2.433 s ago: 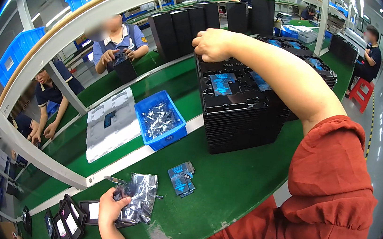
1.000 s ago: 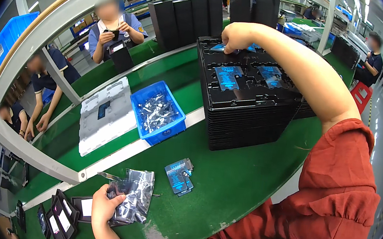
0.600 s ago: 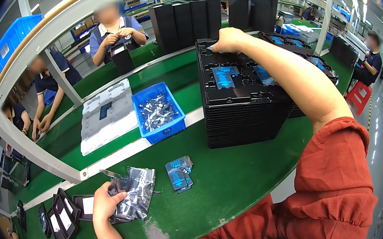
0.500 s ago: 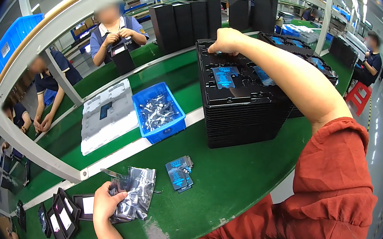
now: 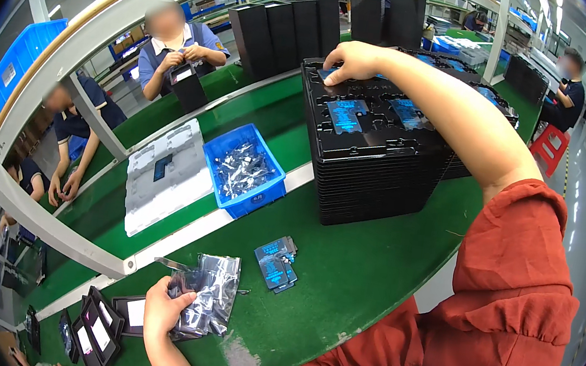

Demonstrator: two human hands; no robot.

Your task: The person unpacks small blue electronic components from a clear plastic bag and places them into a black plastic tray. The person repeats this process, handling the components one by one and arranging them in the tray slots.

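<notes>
My left hand point(image 5: 167, 304) rests at the table's near left, thumb over a pile of shiny silver-grey plastic bags point(image 5: 220, 287), gripping their edge. My right arm stretches to a tall stack of black plastic trays point(image 5: 378, 193). There, my right hand point(image 5: 354, 61) has thumb and fingers around a flat black-and-blue piece at the top tray's far left corner; only a bit of it shows. Similar L-shaped pieces, which look like phone batteries point(image 5: 346, 116), lie in the tray's other pockets. A small pile of these flat pieces point(image 5: 275, 262) lies on the green table between my hands.
A blue bin point(image 5: 255, 200) of small loose parts stands beyond the bags, beside a pale tray point(image 5: 169, 190) with one dark piece. Black boxes point(image 5: 96, 334) lie at lower left. A metal frame point(image 5: 36, 215) crosses the left side. Co-workers sit across the table.
My right hand has shifted slightly at the tray corner, thumb and fingers now spread around a piece whose blue edge shows. My left hand stays on the bags.
</notes>
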